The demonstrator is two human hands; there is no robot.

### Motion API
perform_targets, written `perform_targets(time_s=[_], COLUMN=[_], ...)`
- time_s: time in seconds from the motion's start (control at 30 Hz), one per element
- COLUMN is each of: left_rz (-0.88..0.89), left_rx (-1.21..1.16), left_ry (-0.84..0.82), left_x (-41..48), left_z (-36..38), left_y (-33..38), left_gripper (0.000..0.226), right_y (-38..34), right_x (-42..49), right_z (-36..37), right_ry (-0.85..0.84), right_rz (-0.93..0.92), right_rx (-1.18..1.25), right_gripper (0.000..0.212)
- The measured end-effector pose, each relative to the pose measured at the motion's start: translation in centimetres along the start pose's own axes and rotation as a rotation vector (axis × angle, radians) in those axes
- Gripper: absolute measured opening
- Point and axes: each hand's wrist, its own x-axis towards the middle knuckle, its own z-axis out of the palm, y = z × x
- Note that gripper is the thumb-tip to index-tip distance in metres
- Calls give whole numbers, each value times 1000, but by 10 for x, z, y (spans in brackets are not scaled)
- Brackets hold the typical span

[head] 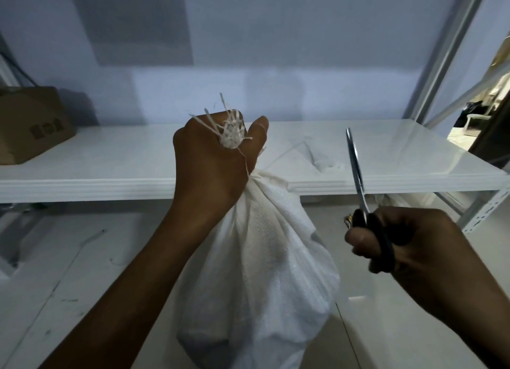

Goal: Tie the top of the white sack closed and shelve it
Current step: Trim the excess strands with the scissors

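A white woven sack hangs in front of the shelf, its top bunched into a neck. My left hand grips that neck, and the frayed end of the sack sticks out above my fist. A thin white string runs from the neck up toward the shelf. My right hand holds black-handled scissors to the right of the sack, blades together and pointing up, apart from the sack.
A white shelf board spans the view at fist height, on a metal rack with an upright post at the right. A cardboard box stands at its left end. Some white material lies on the shelf behind the sack. Pale tiled floor lies below.
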Motion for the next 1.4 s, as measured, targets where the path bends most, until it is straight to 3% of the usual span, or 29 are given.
perform_targets(time_s=[0.1, 0.17, 0.23, 0.37, 0.47, 0.6, 0.73, 0.77, 0.93, 1.03, 1.1, 1.17, 1.27, 1.33, 1.4], left_rz=[39, 68, 72, 93, 112, 75, 11, -5, -65, -59, -75, -76, -96, -127, -150], left_rx=[56, 20, -50, -244, -330, -341, -373, -397, -562, -540, -495, -413, -326, -292, -280], left_ry=[-73, -199, -333, -507, -557, -537, -513, -527, -560, -539, -489, -414, -293, -228, -192], left_x=[1, 1, 0, -1, -2, -3, -4, -5, -4, -2, 0, 1, 0, 1, 1], left_z=[-1, -1, -1, -8, -15, -13, -12, -12, -16, -18, -18, -16, -11, -7, -5], left_y=[-1, 1, 4, 9, 11, 11, 9, 9, 8, 6, 6, 7, 11, 10, 9], left_gripper=[42, 21, 18, 18, 22, 19, 23, 24, 29, 29, 29, 26, 21, 19, 19], right_y=[-7, -11, -12, -17, -17, -17, -20, -20, -18, -16, -12, -3, -1, -10, -11], right_x=[-2, -1, 3, 14, 22, 25, 21, 20, 19, 18, 19, 22, 15, 3, -4], right_z=[11, 20, 30, 38, 38, 44, 38, 35, 30, 23, 22, 28, 33, 35, 43], right_ry=[-83, -159, -228, -359, -456, -499, -470, -453, -310, -428, -455, -198, 436, 582, 564], right_rz=[-73, -101, -109, -186, -214, -181, -164, -176, -309, -289, -239, -190, -363, -593, -680], right_rx=[218, 368, 467, 523, 555, 579, 546, 516, 378, 307, 394, 466, 188, -121, -321], right_gripper=[53, 36, 27, 25, 39, 45, 10, 9, 17, 28, 31, 29, 6, 6, 14])
